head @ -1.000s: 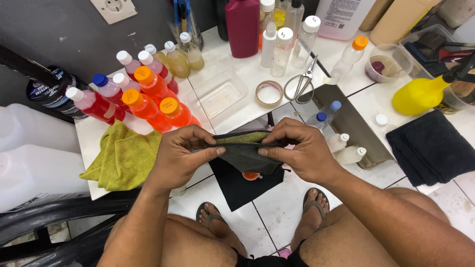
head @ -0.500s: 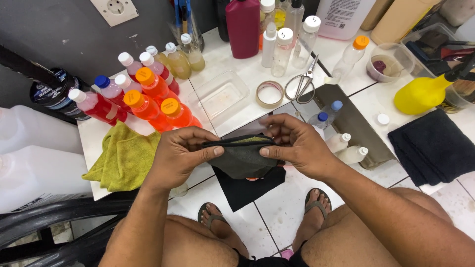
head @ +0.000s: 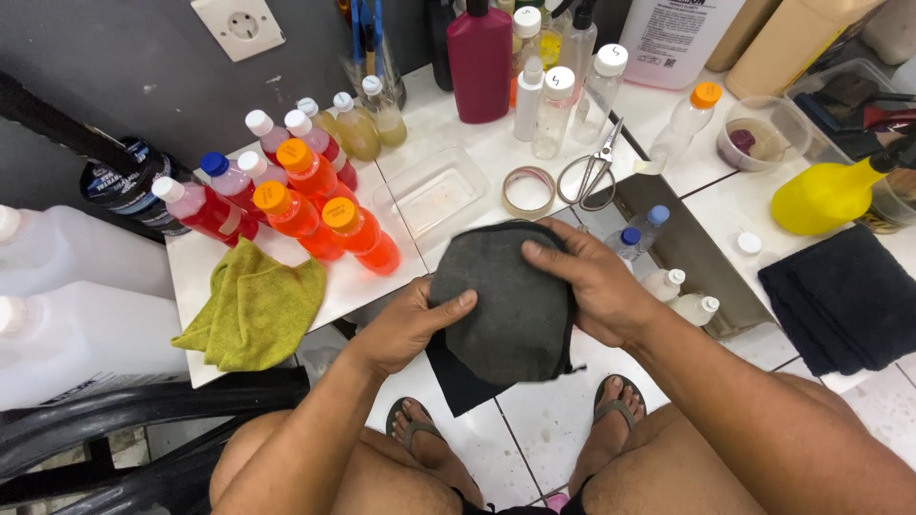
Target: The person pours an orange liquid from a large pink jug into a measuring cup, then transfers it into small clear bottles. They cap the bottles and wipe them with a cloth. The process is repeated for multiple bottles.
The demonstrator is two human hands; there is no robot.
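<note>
A dark grey cloth (head: 510,300) is held up flat in front of me, over the edge of a white tiled table (head: 477,143). My left hand (head: 405,324) grips its left edge with the thumb on top. My right hand (head: 592,286) lies across its right side, fingers spread on the fabric. A black piece of cloth (head: 458,377) hangs below the grey one. My knees and sandalled feet show beneath.
Several orange, red and pink bottles (head: 296,205) stand at the left, a yellow-green rag (head: 253,310) beside them. A clear tray (head: 434,195), tape roll (head: 528,191), scissors (head: 592,172), small bottles (head: 634,238), a yellow spray bottle (head: 825,195) and a black towel (head: 844,296) lie around.
The cloth was folded into a narrow strip pinched between both hands; now it is opened out and turned flat toward me, with my right hand spread over it.
</note>
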